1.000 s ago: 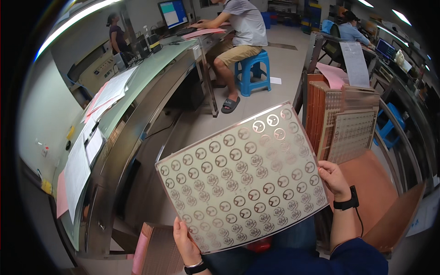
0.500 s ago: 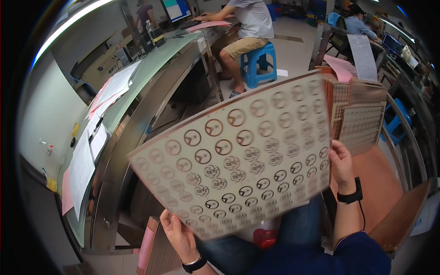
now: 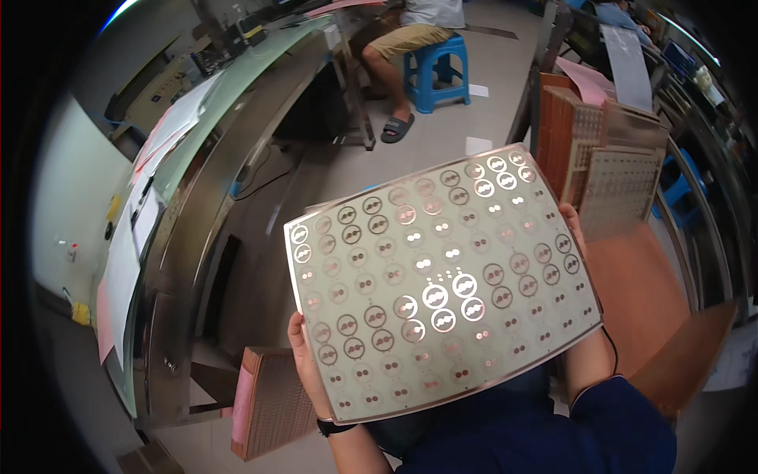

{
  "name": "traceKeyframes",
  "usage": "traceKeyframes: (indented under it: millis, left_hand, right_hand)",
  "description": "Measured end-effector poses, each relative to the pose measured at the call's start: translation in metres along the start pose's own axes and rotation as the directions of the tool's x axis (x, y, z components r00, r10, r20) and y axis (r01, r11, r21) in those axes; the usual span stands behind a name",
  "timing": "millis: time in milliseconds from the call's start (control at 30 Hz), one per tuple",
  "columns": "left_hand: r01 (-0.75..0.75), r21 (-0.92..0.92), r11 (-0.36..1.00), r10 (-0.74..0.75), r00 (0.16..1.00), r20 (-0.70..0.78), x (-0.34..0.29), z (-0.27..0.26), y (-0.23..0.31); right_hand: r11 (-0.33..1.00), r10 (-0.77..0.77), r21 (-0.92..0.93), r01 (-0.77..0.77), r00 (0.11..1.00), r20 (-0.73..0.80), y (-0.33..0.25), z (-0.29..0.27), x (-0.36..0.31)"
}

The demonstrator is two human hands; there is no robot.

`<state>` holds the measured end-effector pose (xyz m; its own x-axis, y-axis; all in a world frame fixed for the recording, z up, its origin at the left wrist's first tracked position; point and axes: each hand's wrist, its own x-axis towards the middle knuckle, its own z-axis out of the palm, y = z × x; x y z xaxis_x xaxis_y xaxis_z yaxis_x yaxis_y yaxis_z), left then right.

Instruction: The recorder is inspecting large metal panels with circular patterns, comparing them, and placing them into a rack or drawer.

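A large, thin circuit board panel [image 3: 442,272] is held up in front of me. Its pale greenish face carries rows of round copper patterns, some of them gleaming in the light. My left hand [image 3: 301,341] grips the lower part of its left edge, with most fingers hidden behind. On the opposite edge, near the upper right, my right hand [image 3: 572,223] is closed on the panel, and only some fingers show past the border. The panel covers part of my lap and right wrist.
At lower left stands a stack of panels [image 3: 272,403] with a pink sheet. More panels [image 3: 624,186] stand upright at the right, beside a copper-brown board [image 3: 638,292]. A glass-topped desk [image 3: 185,162] with papers runs along the left. Someone sits ahead on a blue stool [image 3: 437,75].
The panel's facing side now shows a different pattern of circles and paired dots, without the earlier rose shapes. My hands have shifted with it, and the view has tipped downward.
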<state>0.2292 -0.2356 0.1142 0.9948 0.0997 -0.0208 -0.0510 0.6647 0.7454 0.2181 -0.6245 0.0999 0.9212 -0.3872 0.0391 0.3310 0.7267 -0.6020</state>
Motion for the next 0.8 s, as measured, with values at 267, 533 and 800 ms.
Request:
traceKeyframes:
  millis: [267, 533, 800]
  left_hand:
    - [0.056, 0.001, 0.998, -0.056, 0.994, 0.09, -0.003, -0.017, 0.002]
    - [0.054, 0.127, 0.99, -0.063, 0.996, 0.068, -0.001, 0.006, 0.002]
    - [0.053, 0.306, 0.951, -0.107, 0.981, 0.161, 0.008, 0.007, 0.006]
  right_hand:
    - [0.997, -0.068, -0.042, 0.071, 0.996, 0.061, 0.001, 0.001, -0.001]
    - [0.881, 0.414, -0.257, -0.397, 0.91, 0.014, -0.059, 0.005, -0.022]
    - [0.901, -0.204, -0.397, 0.173, 0.978, -0.038, -0.094, -0.049, -0.049]
